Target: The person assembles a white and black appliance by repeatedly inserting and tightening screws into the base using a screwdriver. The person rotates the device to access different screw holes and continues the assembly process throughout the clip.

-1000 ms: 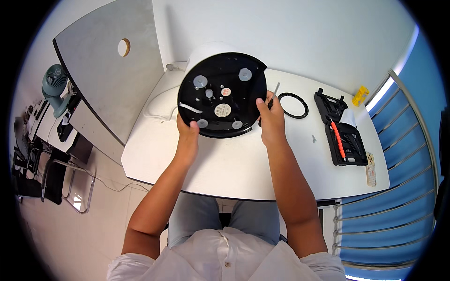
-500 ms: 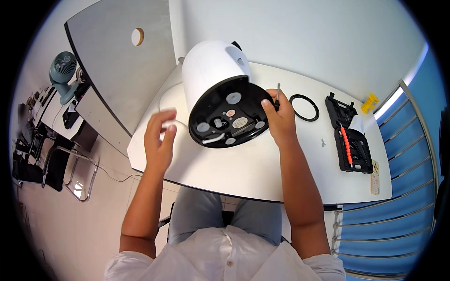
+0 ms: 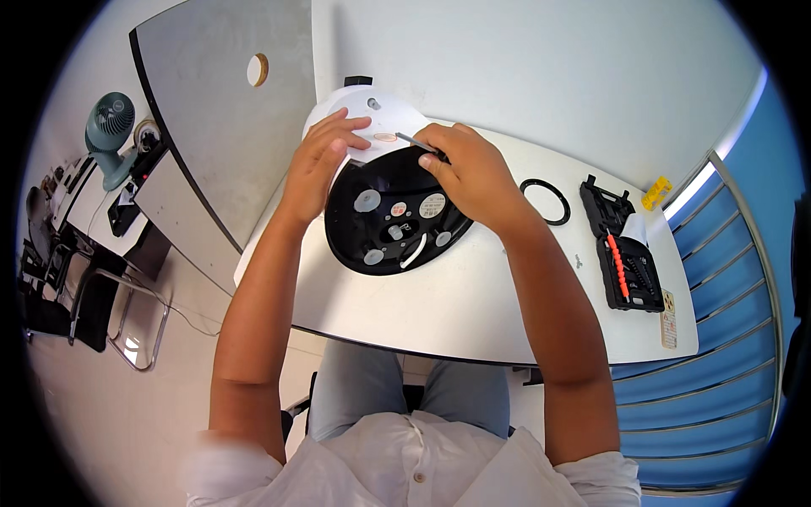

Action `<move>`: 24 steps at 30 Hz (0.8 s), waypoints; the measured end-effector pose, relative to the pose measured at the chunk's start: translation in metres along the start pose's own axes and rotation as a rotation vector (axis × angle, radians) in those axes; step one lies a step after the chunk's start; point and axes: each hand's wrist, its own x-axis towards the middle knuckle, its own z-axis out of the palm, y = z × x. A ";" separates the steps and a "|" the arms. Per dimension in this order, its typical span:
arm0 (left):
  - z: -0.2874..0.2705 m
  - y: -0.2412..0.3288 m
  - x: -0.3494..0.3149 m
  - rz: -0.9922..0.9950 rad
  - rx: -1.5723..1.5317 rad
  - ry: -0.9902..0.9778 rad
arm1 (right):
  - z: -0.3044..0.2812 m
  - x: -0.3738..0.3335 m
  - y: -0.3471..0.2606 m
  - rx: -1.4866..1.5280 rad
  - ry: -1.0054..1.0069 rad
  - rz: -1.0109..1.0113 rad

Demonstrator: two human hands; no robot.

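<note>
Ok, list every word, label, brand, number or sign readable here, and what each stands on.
No text reads clearly; all too small:
Two pale round labels on the black, rounded plastic base.
Red-outlined oval mark on the white, rounded appliance body.
Markings on the pale remote-like item.
Faint mark on the grey-green fan.

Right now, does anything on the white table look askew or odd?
Yes: the white, rounded appliance is tipped, its black underside exposed rather than facing down. Tiny grey pieces, perhaps screws, lie loose outside the open black tool case.
</note>
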 end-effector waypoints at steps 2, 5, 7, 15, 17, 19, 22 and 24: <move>0.003 -0.004 -0.008 0.034 0.030 0.040 | 0.010 -0.004 0.003 -0.007 0.050 -0.061; 0.012 -0.016 -0.019 0.071 0.061 0.111 | 0.026 -0.014 0.012 -0.042 0.166 -0.193; 0.017 -0.020 -0.029 0.080 0.082 0.149 | 0.034 -0.020 0.019 -0.030 0.270 -0.276; 0.024 -0.029 -0.045 0.102 0.078 0.245 | -0.038 -0.093 0.146 0.211 0.357 0.556; 0.041 -0.027 -0.046 0.089 0.086 0.286 | -0.042 -0.121 0.195 0.120 0.281 0.620; 0.053 -0.026 -0.049 0.082 0.094 0.319 | -0.038 -0.137 0.213 0.075 0.226 0.653; 0.055 -0.029 -0.048 0.094 0.080 0.309 | -0.048 -0.155 0.227 0.175 0.207 0.771; 0.040 -0.032 -0.045 0.099 0.113 0.228 | -0.069 -0.160 0.224 0.217 0.326 0.746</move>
